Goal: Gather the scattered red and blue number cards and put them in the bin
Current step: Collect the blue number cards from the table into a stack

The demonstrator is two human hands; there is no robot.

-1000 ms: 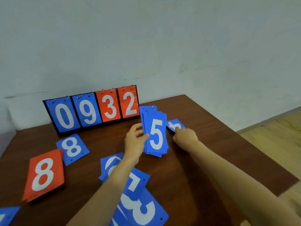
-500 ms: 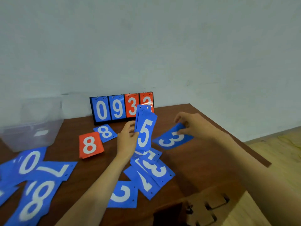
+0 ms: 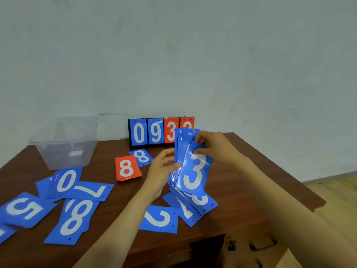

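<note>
My left hand [image 3: 162, 167] grips an upright stack of blue cards [image 3: 181, 149] above the table's middle. My right hand [image 3: 212, 146] pinches the top of a blue 3 card [image 3: 195, 175] and lays it against the front of that stack. Loose on the table lie a red 8 card [image 3: 126, 168], a small blue 8 card [image 3: 142, 157], a blue 2 card [image 3: 159, 219] and overlapping blue cards [image 3: 195, 207] under my hands. More blue cards lie at the left: a 0 [image 3: 66, 180], a 7 [image 3: 90, 191], an 8 [image 3: 74, 219] and a 5 [image 3: 23, 209]. The clear plastic bin [image 3: 65, 144] stands at the back left.
A flip scoreboard [image 3: 154, 132] reading 0 9 3 and a part-hidden digit stands against the wall at the table's back. The brown table [image 3: 260, 190] ends close on the right, with wooden floor [image 3: 338, 194] beyond. A drawer with a metal handle [image 3: 260, 246] shows below the front edge.
My right hand picked the blue 3 card off the table and carried it left onto the stack in my left hand. The view pulled back, so the bin and left cards show.
</note>
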